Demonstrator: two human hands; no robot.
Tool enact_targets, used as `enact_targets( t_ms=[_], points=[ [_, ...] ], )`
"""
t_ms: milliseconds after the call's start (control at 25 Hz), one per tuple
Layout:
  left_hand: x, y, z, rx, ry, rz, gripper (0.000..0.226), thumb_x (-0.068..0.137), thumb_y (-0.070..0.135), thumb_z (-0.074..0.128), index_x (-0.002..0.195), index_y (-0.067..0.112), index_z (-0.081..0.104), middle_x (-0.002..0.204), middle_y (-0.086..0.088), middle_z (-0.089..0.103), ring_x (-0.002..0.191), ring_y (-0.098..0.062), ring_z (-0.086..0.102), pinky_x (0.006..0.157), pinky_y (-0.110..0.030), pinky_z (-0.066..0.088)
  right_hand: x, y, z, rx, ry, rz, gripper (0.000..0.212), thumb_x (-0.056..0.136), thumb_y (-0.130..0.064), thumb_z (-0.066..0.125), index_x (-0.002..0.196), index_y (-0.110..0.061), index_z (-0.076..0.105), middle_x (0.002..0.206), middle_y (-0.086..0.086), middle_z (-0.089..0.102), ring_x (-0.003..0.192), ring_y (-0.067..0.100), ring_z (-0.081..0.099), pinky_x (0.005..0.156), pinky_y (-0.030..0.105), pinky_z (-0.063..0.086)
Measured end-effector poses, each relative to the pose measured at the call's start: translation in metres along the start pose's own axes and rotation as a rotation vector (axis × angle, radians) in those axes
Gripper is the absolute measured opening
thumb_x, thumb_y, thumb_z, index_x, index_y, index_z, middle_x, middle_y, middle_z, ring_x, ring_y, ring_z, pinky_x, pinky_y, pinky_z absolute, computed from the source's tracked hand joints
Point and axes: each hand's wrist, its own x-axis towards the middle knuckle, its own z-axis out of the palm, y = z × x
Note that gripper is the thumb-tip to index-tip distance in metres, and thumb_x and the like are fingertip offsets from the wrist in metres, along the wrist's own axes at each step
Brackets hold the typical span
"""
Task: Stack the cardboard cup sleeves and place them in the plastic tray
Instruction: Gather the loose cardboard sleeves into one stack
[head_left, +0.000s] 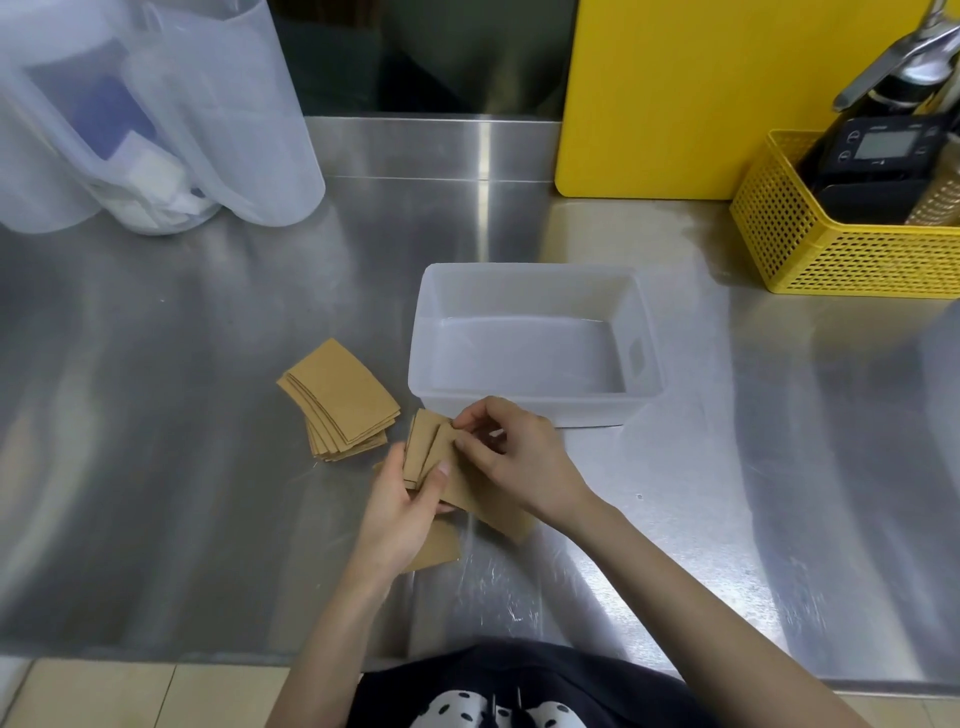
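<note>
While L hand (400, 501) grips sleeves (423, 452) upright, thumb across them, R hand (511, 460) pinches their top edge, near tray (644, 332).

Your left hand (396, 512) and right hand (511, 457) each have a grip on a few cardboard cup sleeves (431, 454) above the steel bench (182, 467). A fanned sleeve stack (340, 397) lies just left; the plastic tray (535, 343) sits behind.

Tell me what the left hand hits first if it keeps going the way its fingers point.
Likely the tray: the left hand, gripping sleeves, points up-right toward its near wall. Depth is unclear.
</note>
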Motion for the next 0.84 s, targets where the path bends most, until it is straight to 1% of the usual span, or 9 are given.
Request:
enact_targets(
  t_ms=[120,240,320,400,480,520,600,680,840],
  points=[
    [0.0,-0.004,-0.019,0.026,0.099,-0.01,0.015,0.089,0.012,0.048,0.103,0.018,0.049,0.086,0.003,0.06,0.077,-0.01,0.059,0.056,-0.007,0.051,0.0,-0.002,0.004,-0.013,-0.019,0.012,0.014,0.087,-0.012,0.054,0.096,-0.01,0.063,0.104,0.006,0.065,0.081,0.006,0.053,0.069,-0.005,0.035],
    [-0.004,-0.007,-0.048,-0.033,0.213,-0.018,0.014,0.089,0.011,0.048,0.103,0.014,0.049,0.086,0.005,0.059,0.078,-0.008,0.058,0.054,-0.007,0.052,0.003,0.0,0.011,-0.045,-0.011,0.051,0.015,0.088,-0.011,0.049,0.094,-0.009,0.063,0.102,0.007,0.066,0.083,0.011,0.053,0.069,-0.001,0.035],
    [-0.007,-0.006,-0.071,-0.082,0.29,-0.022,0.009,0.089,0.012,0.047,0.094,0.017,0.052,0.087,0.004,0.058,0.078,-0.008,0.057,0.057,-0.013,0.055,0.005,0.005,0.021,-0.086,-0.015,0.093,0.015,0.087,-0.012,0.049,0.094,-0.007,0.062,0.101,0.01,0.068,0.085,0.018,0.058,0.072,0.011,0.042],
    [-0.008,-0.009,-0.092,-0.084,0.364,-0.037,0.008,0.089,0.016,0.048,0.09,0.022,0.053,0.091,0.002,0.06,0.075,-0.008,0.059,0.07,-0.028,0.056,0.007,0.01,0.033,-0.164,-0.051,0.132,0.016,0.086,-0.016,0.051,0.097,-0.007,0.059,0.104,0.012,0.066,0.092,0.025,0.061,0.082,0.03,0.048],
    [-0.01,-0.011,-0.105,-0.098,0.417,-0.051,0.011,0.089,0.017,0.047,0.1,0.017,0.051,0.098,-0.003,0.059,0.076,-0.009,0.06,0.082,-0.036,0.049,0.008,0.012,0.046,-0.282,-0.122,0.165,0.025,0.085,-0.023,0.053,0.104,-0.008,0.054,0.11,0.013,0.06,0.101,0.03,0.057,0.089,0.04,0.047],
    [-0.011,-0.012,-0.108,-0.104,0.43,-0.046,0.014,0.089,0.017,0.047,0.103,0.015,0.05,0.103,-0.006,0.058,0.078,-0.009,0.059,0.081,-0.035,0.052,0.008,0.011,0.052,-0.362,-0.165,0.187,0.033,0.083,-0.029,0.054,0.109,-0.008,0.05,0.114,0.014,0.055,0.106,0.032,0.054,0.093,0.043,0.045],
    [-0.012,-0.013,-0.11,-0.093,0.452,-0.03,0.016,0.089,0.017,0.047,0.104,0.014,0.049,0.106,-0.007,0.056,0.08,-0.009,0.058,0.073,-0.03,0.058,0.007,0.008,0.065,-0.521,-0.227,0.239,0.055,0.079,-0.044,0.057,0.117,-0.009,0.041,0.121,0.016,0.047,0.114,0.034,0.045,0.097,0.045,0.039],
    [-0.012,-0.014,-0.11,-0.099,0.461,-0.033,0.017,0.089,0.017,0.047,0.105,0.013,0.048,0.101,-0.005,0.057,0.076,-0.008,0.06,0.076,-0.031,0.056,0.005,0.005,0.078,-0.663,-0.247,0.253,0.072,0.072,-0.056,0.059,0.12,-0.008,0.035,0.123,0.018,0.041,0.115,0.036,0.04,0.096,0.046,0.036],
    [-0.011,-0.017,-0.109,-0.12,0.474,-0.046,0.01,0.089,0.016,0.047,0.098,0.016,0.048,0.087,0.007,0.057,0.071,-0.003,0.06,0.075,-0.026,0.051,0.005,0.004,0.091,-0.841,-0.259,0.179,0.071,0.073,-0.053,0.06,0.118,-0.007,0.032,0.12,0.018,0.04,0.11,0.035,0.039,0.094,0.044,0.037]
  ],
)
